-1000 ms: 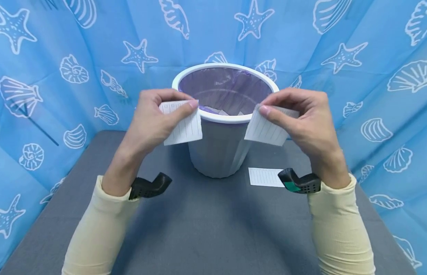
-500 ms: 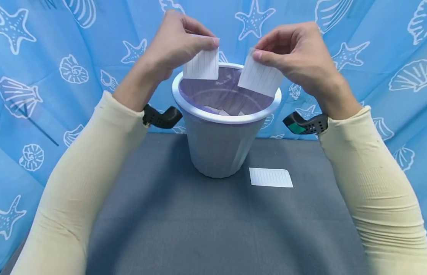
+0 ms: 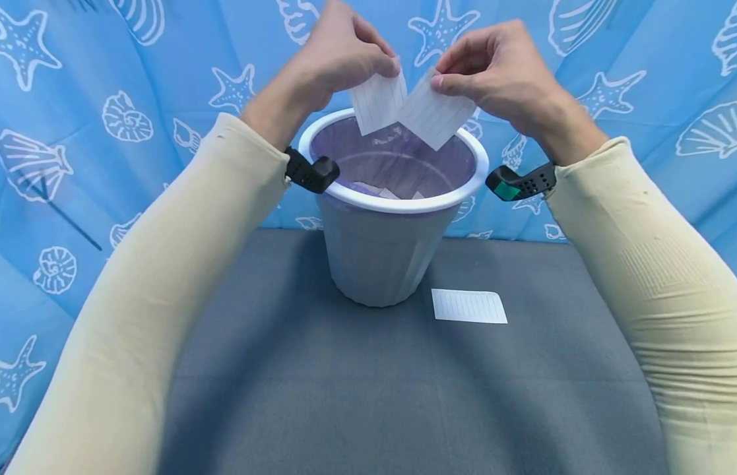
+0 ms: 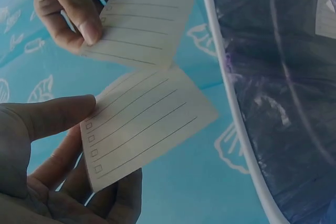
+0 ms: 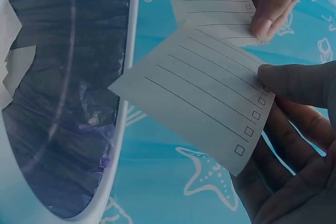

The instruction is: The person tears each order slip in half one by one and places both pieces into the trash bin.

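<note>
High over the back of a grey trash can (image 3: pixel 377 257) with a white rim and purple liner, each hand pinches a lined piece of paper. My left hand (image 3: pixel 341 53) holds its piece of paper (image 3: pixel 377 104) by the top edge, between thumb and fingers. Likewise, my right hand (image 3: pixel 507 82) pinches the other piece of paper (image 3: pixel 439 112), tilted with one corner down. Small checkboxes run along the pinched edge of that right piece (image 5: pixel 205 93) in the right wrist view. The two pieces meet or overlap at their near edges. Several paper scraps (image 3: pixel 387 193) lie inside the can.
Another lined sheet of paper (image 3: pixel 469 306) lies flat on the grey tabletop (image 3: pixel 368 396), right of the can's base. A blue curtain (image 3: pixel 184 79) with white shells and starfish hangs behind and at both sides.
Both hands have risen from the can's front rim to above its back. Their pieces of paper, apart before, have come together. The can and the sheet on the table stay put.
</note>
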Demonstrator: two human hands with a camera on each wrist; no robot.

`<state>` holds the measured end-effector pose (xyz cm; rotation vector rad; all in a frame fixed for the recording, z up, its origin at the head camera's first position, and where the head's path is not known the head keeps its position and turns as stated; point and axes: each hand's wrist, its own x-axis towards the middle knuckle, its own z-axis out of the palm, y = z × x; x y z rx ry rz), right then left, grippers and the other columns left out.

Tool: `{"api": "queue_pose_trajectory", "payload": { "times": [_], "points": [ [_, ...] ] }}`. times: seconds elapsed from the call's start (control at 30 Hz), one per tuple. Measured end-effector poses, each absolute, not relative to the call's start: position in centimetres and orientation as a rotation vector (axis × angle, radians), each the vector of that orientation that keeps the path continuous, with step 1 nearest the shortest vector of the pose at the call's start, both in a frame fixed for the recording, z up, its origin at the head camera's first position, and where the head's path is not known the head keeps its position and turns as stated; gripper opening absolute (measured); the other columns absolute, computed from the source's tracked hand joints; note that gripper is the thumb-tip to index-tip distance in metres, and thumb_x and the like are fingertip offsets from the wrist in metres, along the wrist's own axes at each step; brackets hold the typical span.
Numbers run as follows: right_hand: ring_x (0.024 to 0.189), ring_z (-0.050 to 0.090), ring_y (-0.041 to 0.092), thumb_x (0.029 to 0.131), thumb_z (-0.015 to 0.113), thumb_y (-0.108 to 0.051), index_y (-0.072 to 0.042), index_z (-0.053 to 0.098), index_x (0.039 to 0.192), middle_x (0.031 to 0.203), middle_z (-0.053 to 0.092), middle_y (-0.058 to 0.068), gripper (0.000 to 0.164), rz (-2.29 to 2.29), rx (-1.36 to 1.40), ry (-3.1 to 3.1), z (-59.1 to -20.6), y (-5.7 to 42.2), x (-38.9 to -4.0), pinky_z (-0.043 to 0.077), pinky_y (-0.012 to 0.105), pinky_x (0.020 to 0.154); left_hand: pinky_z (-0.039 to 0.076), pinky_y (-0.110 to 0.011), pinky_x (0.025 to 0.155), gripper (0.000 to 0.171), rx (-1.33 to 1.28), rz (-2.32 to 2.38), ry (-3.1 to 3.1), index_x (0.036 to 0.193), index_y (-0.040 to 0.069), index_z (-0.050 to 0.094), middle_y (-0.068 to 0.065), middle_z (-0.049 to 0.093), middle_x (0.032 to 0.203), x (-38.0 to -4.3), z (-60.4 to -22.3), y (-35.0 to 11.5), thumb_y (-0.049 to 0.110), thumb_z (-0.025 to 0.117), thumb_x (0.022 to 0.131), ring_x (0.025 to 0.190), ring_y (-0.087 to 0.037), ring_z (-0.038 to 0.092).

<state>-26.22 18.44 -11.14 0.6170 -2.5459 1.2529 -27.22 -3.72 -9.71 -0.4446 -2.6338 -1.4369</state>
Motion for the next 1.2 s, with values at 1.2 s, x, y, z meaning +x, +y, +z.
{"api": "queue_pose_trajectory", "payload": {
  "times": [1.2],
  "points": [
    [0.091, 0.071, 0.023, 0.09, 0.07, 0.01, 0.013, 0.07, 0.108, 0.098, 0.075, 0.015, 0.019, 1.872, 0.839, -2.012, -21.1, 23.2, -17.8, 0.054, 0.024, 0.087, 0.055, -0.035, 0.086, 0.023, -0.759, -1.737, -2.226, 0.113, 0.001, 0.073, -0.005, 0.073, 0.103, -15.5, -22.1, -8.8, 0.011, 0.076, 0.092, 0.092, -0.019, 0.069]
  ]
}}
